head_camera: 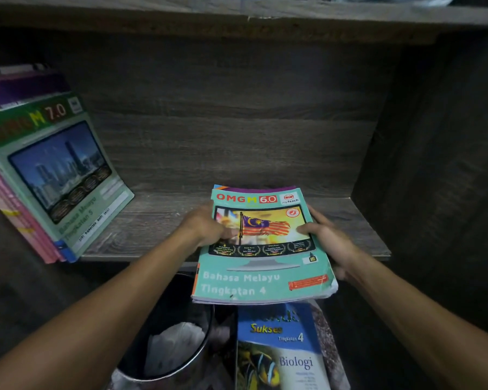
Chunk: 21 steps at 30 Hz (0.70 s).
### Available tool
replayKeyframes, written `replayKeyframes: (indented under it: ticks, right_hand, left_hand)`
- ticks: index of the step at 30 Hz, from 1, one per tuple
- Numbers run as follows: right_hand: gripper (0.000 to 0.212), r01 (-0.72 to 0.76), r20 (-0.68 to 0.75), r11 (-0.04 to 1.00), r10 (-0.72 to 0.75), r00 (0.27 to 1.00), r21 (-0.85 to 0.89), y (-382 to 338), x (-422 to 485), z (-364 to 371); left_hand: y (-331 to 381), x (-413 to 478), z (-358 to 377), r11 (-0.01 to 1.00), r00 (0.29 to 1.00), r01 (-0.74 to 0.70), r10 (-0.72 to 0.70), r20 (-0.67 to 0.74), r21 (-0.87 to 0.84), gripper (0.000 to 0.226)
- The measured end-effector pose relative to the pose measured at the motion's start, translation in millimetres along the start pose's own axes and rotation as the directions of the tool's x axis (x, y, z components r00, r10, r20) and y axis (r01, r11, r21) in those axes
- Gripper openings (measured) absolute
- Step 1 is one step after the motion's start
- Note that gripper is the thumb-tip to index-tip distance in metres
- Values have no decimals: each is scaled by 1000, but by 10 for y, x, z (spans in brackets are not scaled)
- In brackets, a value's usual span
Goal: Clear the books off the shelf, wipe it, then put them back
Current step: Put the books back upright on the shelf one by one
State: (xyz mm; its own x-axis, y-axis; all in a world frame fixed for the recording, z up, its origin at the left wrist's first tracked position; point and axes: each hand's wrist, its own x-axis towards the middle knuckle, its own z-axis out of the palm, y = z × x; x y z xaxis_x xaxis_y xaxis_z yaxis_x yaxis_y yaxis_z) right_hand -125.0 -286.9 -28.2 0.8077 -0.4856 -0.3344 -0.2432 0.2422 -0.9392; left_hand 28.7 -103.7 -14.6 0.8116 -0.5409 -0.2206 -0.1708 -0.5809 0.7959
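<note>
Dim light falls on a bookcase of grey-brown wood-grain board. Its back panel (237, 122) spans 12 o'clock, under an upper board (237, 21) with a chipped front edge. A dark side panel (434, 136) stands at 3 o'clock. The shelf board (141, 226) runs across the middle. At 6 o'clock, lower down, a round metal bin (200, 353) holds something crumpled and white (175, 344)

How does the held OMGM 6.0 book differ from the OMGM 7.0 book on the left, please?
The OMGM 6.0 book lies nearly flat, gripped by the left hand and right hand; the OMGM 7.0 book leans on the shelf, untouched. The 6.0 cover shows a flag and Tingkatan 4; the 7.0 shows a skyline and Tingkatan 5. Both are Bahasa Melayu titles.
</note>
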Motion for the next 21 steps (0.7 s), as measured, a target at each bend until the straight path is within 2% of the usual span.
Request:
replayKeyframes:
  ticks: [4, 7, 10, 14, 17, 21]
  right_hand:
    - [67, 3, 5, 999, -3, 1000, -32, 38, -23, -21]
    - [50, 9, 24, 999, -8, 1000, -43, 65, -41, -27]
    - [44, -2, -16, 999, 1, 1000, -45, 97, -31, -47]
    - [40, 24, -76, 996, -30, 997, -86, 160, -1, -69]
    - [36, 32, -110, 987, -49, 993, -159, 179, 2, -90]
    - [37, 4, -101, 964, -32, 994, -267, 158, -42, -113]
  left_hand:
    - [-90, 26, -4, 996, 998, 65, -66, -12, -68, 34]
    - [-149, 47, -53, 984, 994, 104, -108, -24, -142, 29]
    - [-225, 96, -112, 974, 989, 139, -145, -19, -181, 41]
    - [-235, 104, -144, 986, 990, 129, -135, -51, -106, 52]
    - [-208, 80, -191, 981, 987, 153, -158, -31, -115, 46]
    - [-243, 75, -285, 958, 982, 190, -186, 41, -213, 27]
